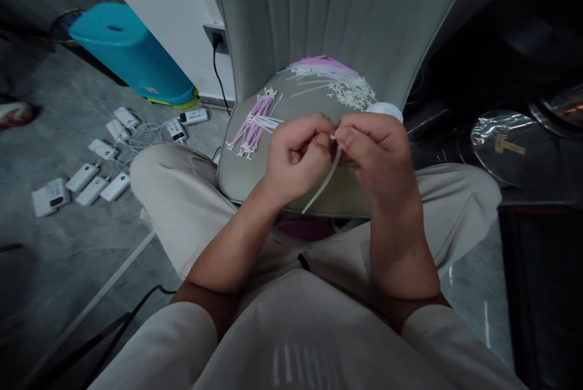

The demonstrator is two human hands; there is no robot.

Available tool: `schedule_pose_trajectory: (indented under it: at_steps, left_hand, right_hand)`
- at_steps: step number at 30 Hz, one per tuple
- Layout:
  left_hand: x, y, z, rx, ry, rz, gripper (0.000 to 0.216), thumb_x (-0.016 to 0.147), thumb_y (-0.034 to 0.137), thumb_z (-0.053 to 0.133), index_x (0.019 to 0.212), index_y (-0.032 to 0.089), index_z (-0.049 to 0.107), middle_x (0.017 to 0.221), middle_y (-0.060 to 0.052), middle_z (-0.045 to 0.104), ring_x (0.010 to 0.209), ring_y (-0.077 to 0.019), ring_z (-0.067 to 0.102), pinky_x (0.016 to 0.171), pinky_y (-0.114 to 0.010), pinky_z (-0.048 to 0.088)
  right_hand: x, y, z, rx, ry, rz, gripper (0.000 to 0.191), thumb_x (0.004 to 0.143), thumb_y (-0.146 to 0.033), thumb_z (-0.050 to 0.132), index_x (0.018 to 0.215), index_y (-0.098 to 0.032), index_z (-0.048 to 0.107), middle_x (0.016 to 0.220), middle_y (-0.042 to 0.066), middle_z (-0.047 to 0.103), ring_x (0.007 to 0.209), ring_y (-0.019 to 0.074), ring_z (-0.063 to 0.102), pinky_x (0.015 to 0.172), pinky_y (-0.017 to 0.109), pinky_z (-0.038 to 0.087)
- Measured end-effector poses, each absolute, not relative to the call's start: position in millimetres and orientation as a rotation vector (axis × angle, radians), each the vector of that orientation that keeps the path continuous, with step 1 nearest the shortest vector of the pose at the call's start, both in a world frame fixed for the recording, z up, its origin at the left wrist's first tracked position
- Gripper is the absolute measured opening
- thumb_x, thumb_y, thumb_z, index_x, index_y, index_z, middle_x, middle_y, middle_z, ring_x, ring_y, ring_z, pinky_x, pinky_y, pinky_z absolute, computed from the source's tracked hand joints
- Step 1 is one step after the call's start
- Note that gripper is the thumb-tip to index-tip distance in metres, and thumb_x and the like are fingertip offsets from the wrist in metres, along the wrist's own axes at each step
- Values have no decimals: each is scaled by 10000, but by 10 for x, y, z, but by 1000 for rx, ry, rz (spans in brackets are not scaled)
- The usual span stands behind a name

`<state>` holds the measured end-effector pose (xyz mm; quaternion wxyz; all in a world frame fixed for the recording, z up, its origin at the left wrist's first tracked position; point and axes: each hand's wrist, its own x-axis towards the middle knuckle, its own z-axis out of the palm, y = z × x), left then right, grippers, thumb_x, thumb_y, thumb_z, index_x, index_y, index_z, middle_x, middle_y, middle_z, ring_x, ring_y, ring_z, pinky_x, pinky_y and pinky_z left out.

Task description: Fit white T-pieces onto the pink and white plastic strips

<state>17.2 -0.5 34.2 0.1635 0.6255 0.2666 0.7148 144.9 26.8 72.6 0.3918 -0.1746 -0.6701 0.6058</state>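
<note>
- Above the seat (241, 174), the left hand (296, 156) and right hand (374, 156) clenched, fingertips pinching a white strip (324, 183).
- Its long axis slanted down-left, nearer the left hand.

Left hand (296, 159), right hand (373, 159) pinch white plastic strip (325, 178); pink and white strips (325, 68) lie on chair seat (237, 174), 12 o'clock.

Smooth plastic strip (321, 182), matt cloth chair back (291, 7), glossy floor tile (473, 299).
</note>
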Motion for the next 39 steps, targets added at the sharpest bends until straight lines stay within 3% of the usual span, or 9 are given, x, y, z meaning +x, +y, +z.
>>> schedule_pose_trajectory:
  at_steps: [6,14,18,23,32,39]
  left_hand:
    - [173,-8,341,1779,803,2040,277,1003,289,519,744,206,574,594,36,496,520,-73,459,470,-206,352]
    - [191,-28,314,1724,947,2015,387,1017,434,492,713,207,566,612,33,511,545,-84,485,534,-229,413]
    - [185,-10,320,1742,891,2056,326,1018,378,502,747,213,579,613,38,512,535,-79,479,515,-222,397]
    - [180,1,331,1763,831,2075,279,1010,333,518,764,218,585,600,33,499,519,-80,465,477,-238,368]
    - [185,19,308,1759,808,2113,254,1006,286,521,771,214,588,610,32,509,529,-80,473,476,-230,365]
    - [189,-7,261,1702,914,2029,329,1016,425,505,759,237,586,625,15,527,553,-107,489,525,-286,378]
  right_hand:
    - [1444,266,718,-527,-1718,1513,443,940,-336,579,578,-210,358,588,-47,298,548,81,260,493,249,219]
    - [1417,253,695,-531,-1686,1478,435,928,-366,602,583,-218,383,593,-39,300,549,98,261,488,270,213]
    - [1413,244,677,-590,-1674,1488,446,916,-438,607,584,-231,393,582,-37,293,536,114,249,475,289,204]
    - [1414,239,649,-550,-1638,1510,397,924,-396,605,605,-239,427,564,-47,262,510,121,220,461,302,190]
    - [1372,234,703,-583,-1647,1522,499,909,-511,616,577,-220,383,585,-38,333,557,98,314,488,259,237]
    - [1370,225,688,-555,-1602,1553,489,915,-492,622,583,-222,386,578,-42,334,542,97,300,485,268,240]
